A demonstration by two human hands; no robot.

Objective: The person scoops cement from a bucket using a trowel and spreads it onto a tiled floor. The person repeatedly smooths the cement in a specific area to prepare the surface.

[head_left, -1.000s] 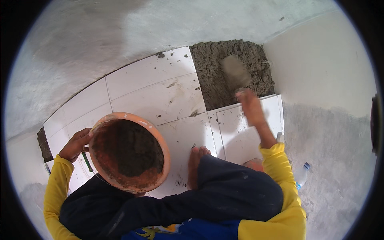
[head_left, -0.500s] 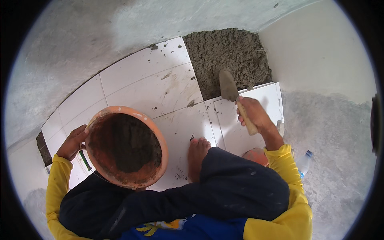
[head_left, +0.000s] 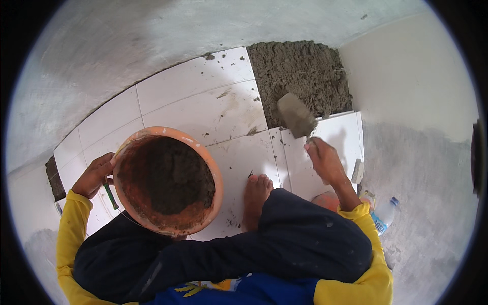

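My left hand grips the left rim of a round orange bucket, which is tilted toward me. Dark wet mortar covers its bottom, and its green-gripped wire handle hangs down beside my fingers. In my right hand is a trowel, its handle mostly hidden by my closed fingers. The blade is smeared grey and sits over the near edge of a rough mortar bed in the far corner; whether it touches the bed I cannot tell.
White tiles flecked with mortar cover the floor, my bare foot on them. Grey walls rise behind and at right. A clear plastic bottle, a reddish round object and a small pale block lie near my right arm.
My right hand has turned the trowel, so its blade now shows broad and flatter over the bed's near edge. My left hand keeps its hold on the bucket.
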